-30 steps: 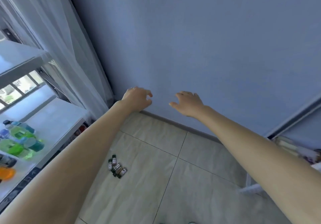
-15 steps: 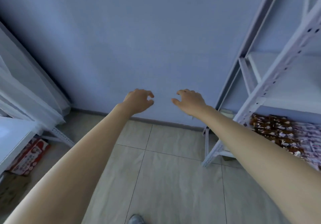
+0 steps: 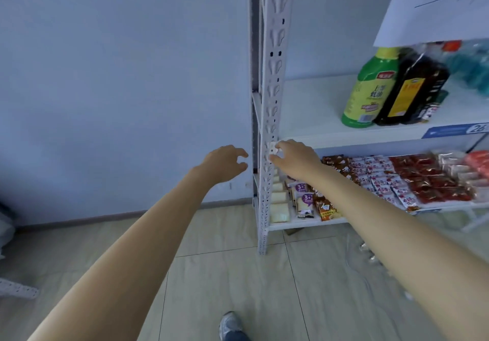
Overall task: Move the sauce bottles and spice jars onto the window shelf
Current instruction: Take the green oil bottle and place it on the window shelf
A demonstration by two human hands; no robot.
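While both bare arms reach forward, a blue wall [image 3: 119,76] fills the left and far side, tiled floor [image 3: 238,274] below. White metal rack [image 3: 272,102] stands on the right, its perforated post near centre. Upper rack shelf [image 3: 312,118] carries a green sauce bottle [image 3: 370,89] and a dark sauce bottle [image 3: 412,86] touching side by side at its right part; something teal sits blurred behind them. Lower rack shelf [image 3: 304,223] is packed with snack packets [image 3: 423,179], red ones on the right, pale ones at the left end. Left hand [image 3: 225,163] is empty, fingers curled and loosely apart, just left of the post. Right hand [image 3: 296,158] is empty too, fingers narrowly parted, in front of the post by the upper shelf edge; cannot tell if touching. Grey shoe [image 3: 230,324] at the near bottom edge.
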